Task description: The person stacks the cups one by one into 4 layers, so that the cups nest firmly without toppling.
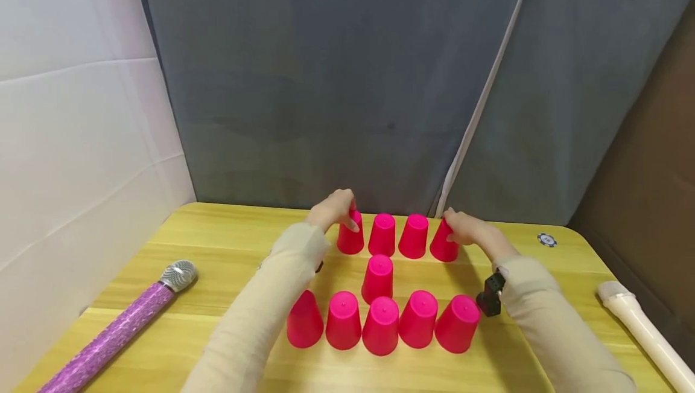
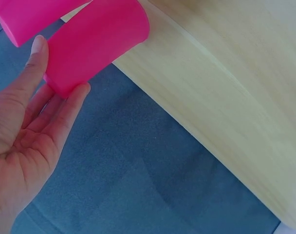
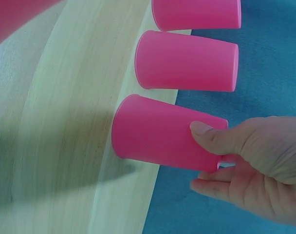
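Several pink cups stand upside down on the yellow table (image 1: 228, 242): a back row, a single cup (image 1: 377, 278) in the middle, and a front row (image 1: 382, 325). My left hand (image 1: 333, 209) grips the leftmost back cup (image 1: 350, 237); in the left wrist view my left hand (image 2: 58, 73) has thumb and fingers on either side of that cup's (image 2: 97, 41) closed end. My right hand (image 1: 464, 227) holds the rightmost back cup (image 1: 444, 245). The right wrist view shows my right hand (image 3: 201, 156) with its thumb on the side of this cup (image 3: 157, 131) and fingers under it, two more cups (image 3: 187, 61) beyond.
A purple glitter microphone (image 1: 125, 326) lies at the front left, a white microphone (image 1: 646, 332) at the right edge. A small blue-and-white disc (image 1: 546, 239) sits at the back right. A grey curtain (image 1: 336, 79) hangs right behind the table's far edge.
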